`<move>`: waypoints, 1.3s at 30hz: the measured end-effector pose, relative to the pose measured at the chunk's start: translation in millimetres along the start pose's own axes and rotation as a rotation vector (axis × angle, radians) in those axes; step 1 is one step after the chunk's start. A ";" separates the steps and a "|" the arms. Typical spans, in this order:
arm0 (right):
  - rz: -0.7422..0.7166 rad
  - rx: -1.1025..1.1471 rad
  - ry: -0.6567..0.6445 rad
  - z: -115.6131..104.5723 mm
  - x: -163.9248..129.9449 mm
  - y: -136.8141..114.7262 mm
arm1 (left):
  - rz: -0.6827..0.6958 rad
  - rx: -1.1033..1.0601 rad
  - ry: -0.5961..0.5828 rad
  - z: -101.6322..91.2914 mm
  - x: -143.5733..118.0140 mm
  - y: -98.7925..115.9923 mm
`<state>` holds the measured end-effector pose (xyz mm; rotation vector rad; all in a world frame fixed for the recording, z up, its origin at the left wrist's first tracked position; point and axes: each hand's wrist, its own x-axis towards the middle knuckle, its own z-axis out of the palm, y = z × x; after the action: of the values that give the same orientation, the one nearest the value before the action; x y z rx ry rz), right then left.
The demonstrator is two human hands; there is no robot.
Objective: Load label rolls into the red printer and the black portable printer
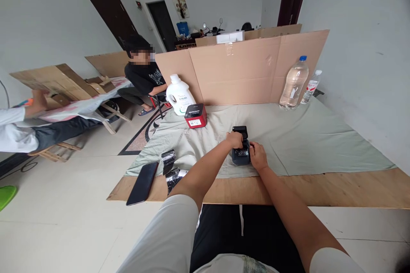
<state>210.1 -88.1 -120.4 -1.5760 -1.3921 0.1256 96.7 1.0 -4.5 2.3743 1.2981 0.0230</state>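
A small dark label printer [241, 158] stands on the cloth-covered table in front of me, its black lid [240, 130] tipped up. My left hand [235, 140] reaches over from the left, fingers bent down between lid and body. What those fingers pinch, if anything, is hidden. Shiny material shows inside the printer's opening. Against the printer's right side rests my right hand [259, 155], its fingers curled along the edge. Two black-and-silver rolls lie left of my left forearm: an upper roll [168, 160] and a lower roll [173, 178], partly covered by the arm.
A dark phone [142, 183] lies at the table's left edge. Farther back stand a red-and-black box [195, 116], a white jug [181, 96], a large water bottle [294, 83] and a smaller bottle [311, 87]. A cardboard screen [237, 72] borders the back. Two people sit left.
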 end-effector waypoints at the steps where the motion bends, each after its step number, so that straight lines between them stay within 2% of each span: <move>1: -0.001 -0.002 0.002 -0.1 0.1 0.0 | 0.012 -0.035 -0.003 -2.4 -0.2 -1.7; 5: 0.003 -0.009 0.000 -1.4 0.6 -0.1 | 0.068 -0.197 -0.028 -18.3 -8.5 -14.7; 7: 0.009 -0.012 -0.009 -2.1 0.8 0.1 | 0.086 -0.361 -0.071 -32.0 -20.0 -28.8; 11: 0.022 -0.011 -0.032 -2.5 1.5 1.4 | 0.041 -0.706 -0.298 -69.9 -61.1 -75.6; 14: 0.027 0.001 -0.047 -1.8 2.2 2.9 | -0.068 -0.687 -0.422 -96.4 -100.3 -117.7; 17: 0.023 0.006 -0.051 -0.5 2.6 5.4 | -0.175 -0.610 -0.427 -110.5 -133.0 -155.0; 20: 0.016 -0.024 -0.045 0.9 2.7 8.3 | -0.270 -0.470 -0.389 -110.5 -150.3 -181.8; 23: 0.013 -0.047 -0.041 1.4 2.6 10.0 | -0.350 -0.302 -0.321 -99.3 -153.4 -195.0; 30: 0.001 -0.068 -0.038 0.3 3.0 10.8 | -0.291 -0.240 -0.178 -63.8 -154.3 -195.5; 34: 0.009 -0.066 -0.034 0.5 2.9 11.5 | -0.266 -0.215 -0.135 -62.8 -168.7 -203.0; 39: 0.022 -0.058 -0.026 1.6 2.4 12.2 | -0.332 -0.144 -0.126 -68.1 -193.0 -212.8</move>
<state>218.4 -83.5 -128.6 -1.6431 -1.4103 0.1201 -196.4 -30.3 13.2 1.9833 1.5554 -0.1263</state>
